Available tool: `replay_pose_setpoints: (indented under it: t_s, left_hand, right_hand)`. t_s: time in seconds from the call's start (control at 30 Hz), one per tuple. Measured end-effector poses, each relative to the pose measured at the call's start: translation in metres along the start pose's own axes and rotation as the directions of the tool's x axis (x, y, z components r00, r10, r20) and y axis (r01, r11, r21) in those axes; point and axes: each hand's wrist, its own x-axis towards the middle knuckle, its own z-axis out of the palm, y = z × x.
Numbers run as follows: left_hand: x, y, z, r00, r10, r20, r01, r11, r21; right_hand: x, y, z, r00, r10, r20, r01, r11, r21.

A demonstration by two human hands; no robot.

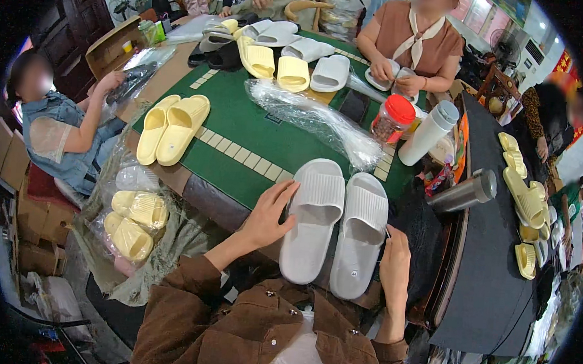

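Observation:
A pair of light grey slide slippers lies side by side in front of me, toes pointing away and heels reaching over the table's near edge. Against the outer edge of the left grey slipper [307, 244] rests my left hand [267, 213], its fingers stretched and the thumb apart. My right hand [395, 255] is closed at the outer edge of the right grey slipper [355, 250], with thumb and fingertips pressed together there. Part of its grip is hidden. Both slippers have ribbed straps, and a small round sticker shows on the right one's heel.
On the green table [242, 128] lie yellow slippers [183, 128], clear plastic bags [320, 121] and more slippers at the back. A red-lidded jar [393, 118], white bottle [430, 133] and steel tumbler [463, 191] stand right. Co-workers sit left and opposite; bagged yellow slippers [137, 224] lie lower left.

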Motion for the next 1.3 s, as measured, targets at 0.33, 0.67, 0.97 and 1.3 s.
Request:
replay_pose_setpoints:
  t_s: [0.33, 0.67, 0.97, 1.3]
  left_hand:
    - [0.002, -0.005, -0.004, 0.995, -0.097, -0.008, 0.095, 0.989, -0.115]
    - [0.003, 0.005, 0.007, 0.999, -0.033, -0.024, 0.029, 0.991, -0.134]
    - [0.002, 0.007, 0.011, 0.999, 0.007, -0.053, -0.013, 0.994, -0.106]
    - [0.002, 0.006, 0.012, 0.998, -0.012, -0.062, 0.006, 0.995, -0.102]
  right_hand:
    - [-0.009, -0.022, 0.005, 0.995, -0.022, 0.1, 0.025, 0.999, -0.032]
    - [-0.001, -0.01, -0.011, 0.987, 0.158, 0.015, -0.148, 0.885, 0.442]
    - [0.039, -0.05, -0.063, 0.814, 0.094, -0.573, 0.302, 0.774, 0.557]
    - [0.054, -0.089, -0.073, 0.711, 0.042, -0.702, 0.548, 0.593, 0.591]
